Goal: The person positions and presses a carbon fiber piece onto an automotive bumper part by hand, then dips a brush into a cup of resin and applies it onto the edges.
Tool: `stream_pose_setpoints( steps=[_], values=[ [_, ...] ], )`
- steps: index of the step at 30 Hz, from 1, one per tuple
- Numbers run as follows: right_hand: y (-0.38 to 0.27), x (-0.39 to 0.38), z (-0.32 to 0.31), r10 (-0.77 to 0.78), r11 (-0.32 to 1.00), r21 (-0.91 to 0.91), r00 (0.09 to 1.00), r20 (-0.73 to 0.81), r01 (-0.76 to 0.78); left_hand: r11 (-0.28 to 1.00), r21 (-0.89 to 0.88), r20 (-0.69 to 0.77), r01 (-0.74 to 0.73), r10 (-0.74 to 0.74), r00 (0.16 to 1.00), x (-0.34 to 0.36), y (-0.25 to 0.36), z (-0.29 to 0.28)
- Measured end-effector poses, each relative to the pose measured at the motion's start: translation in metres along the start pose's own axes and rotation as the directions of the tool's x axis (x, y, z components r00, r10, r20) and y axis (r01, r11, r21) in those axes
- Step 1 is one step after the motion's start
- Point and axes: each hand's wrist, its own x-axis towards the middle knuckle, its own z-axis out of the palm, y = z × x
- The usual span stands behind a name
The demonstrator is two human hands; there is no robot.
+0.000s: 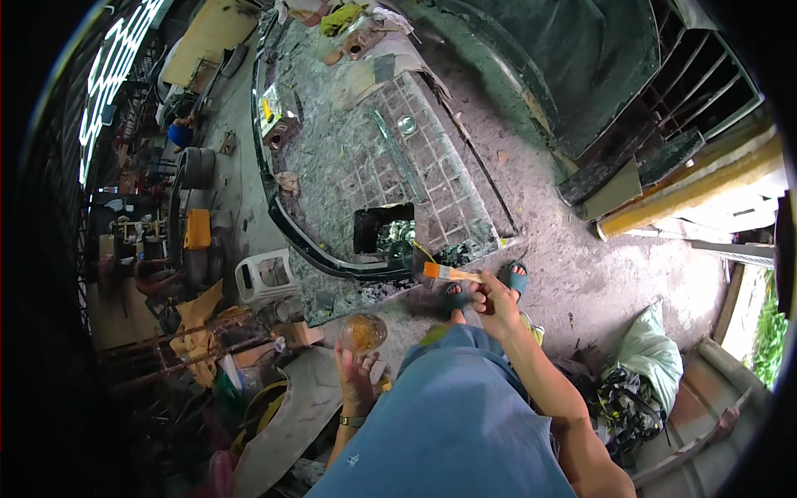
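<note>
My right hand (496, 307) is closed around the wooden handle of a flat paintbrush (440, 271) with orange bristles, which point to the left. The brush is held above the near edge of a dusty grey worktop (332, 158). Lower down on the left, my left hand (357, 378) supports a round clear bowl (364, 333) with something amber-yellow in it. A long, curved black glossy strip (290, 235) runs along the left and near edges of the worktop, and its near end lies close to the brush tip.
The worktop has a rectangular opening (370, 230). On it stands a square tin (281, 116) with a yellow item on top. A white plastic stool (264, 278) sits at its left. Beside me on the right lies a pale green sack (652, 357). Another person (180, 134) is far left.
</note>
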Motion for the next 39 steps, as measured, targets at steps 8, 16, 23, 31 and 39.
stream_pose_setpoints(
  steps=[8,16,23,31,39],
  values=[
    [0.009,0.004,-0.001,0.047,0.997,0.063,0.998,0.036,-0.049,0.999,0.018,0.002,0.03,-0.03,1.0,0.0,0.0,0.008],
    [0.012,0.004,0.0,0.079,0.995,0.053,0.996,0.034,-0.08,0.999,0.011,0.017,0.037,-0.037,0.999,0.002,-0.012,-0.006],
    [0.016,0.008,0.001,0.08,0.996,0.033,0.997,0.022,-0.081,0.999,0.001,-0.004,0.045,-0.045,0.999,0.004,-0.005,-0.003],
    [0.013,0.007,0.002,0.094,0.995,0.031,0.996,0.009,-0.094,1.0,-0.013,0.031,0.018,-0.018,0.999,0.006,-0.008,-0.007],
    [0.014,0.009,-0.006,0.093,0.995,0.048,0.996,0.0,-0.093,1.0,0.007,0.042,0.019,-0.019,0.999,0.01,-0.008,-0.008]
  ],
)
